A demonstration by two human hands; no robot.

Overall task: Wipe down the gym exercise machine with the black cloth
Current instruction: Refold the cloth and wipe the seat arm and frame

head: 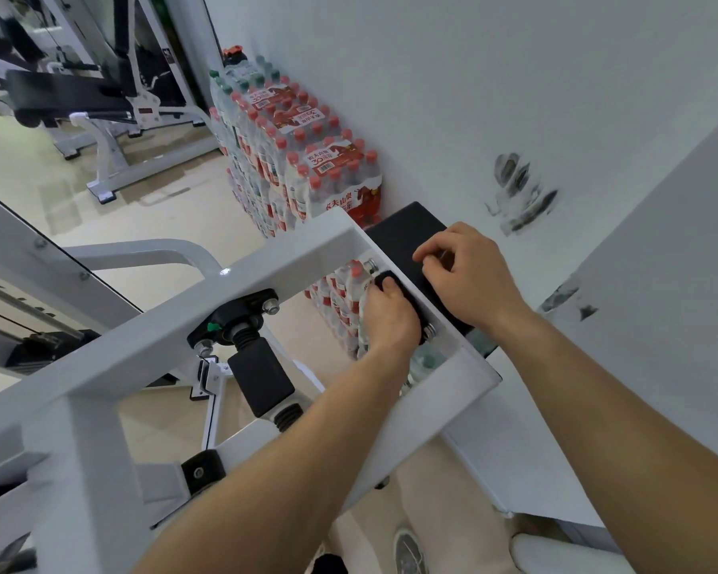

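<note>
Left to right, from my remote station. White steel frame [183, 308] of the exercise machine: a slanted beam crossing the view, carrying a black pivot bracket [241, 316] with bolts, placed mid-beam to hinge the arm below it.

Behind the frame, shrink-wrapped packs of bottled water [303, 159] stacked against the white wall [473, 97], out of the walkway.

Left hand [390, 316]: reaching through the open end of the frame, its grip closed around the black cloth [388, 280], which is bunched at the fingertips and pressed to the inner face of the end plate, beside a protruding bolt [372, 265]. I judge the cloth is held wadded so it fits this narrow recess between the bolts.

Black pad [403, 234]: mounted on the outer side of that same end plate, close to the wall.

Right hand [469, 275]: resting on the pad, fingers curled in a narrow grip; I cannot tell whether it holds anything. I judge it braces the arm of the machine so the frame does not swing under the wiping pressure.

Scuff marks [519, 192] on the wall near the pad suggest the pad end can reach the wall
</note>
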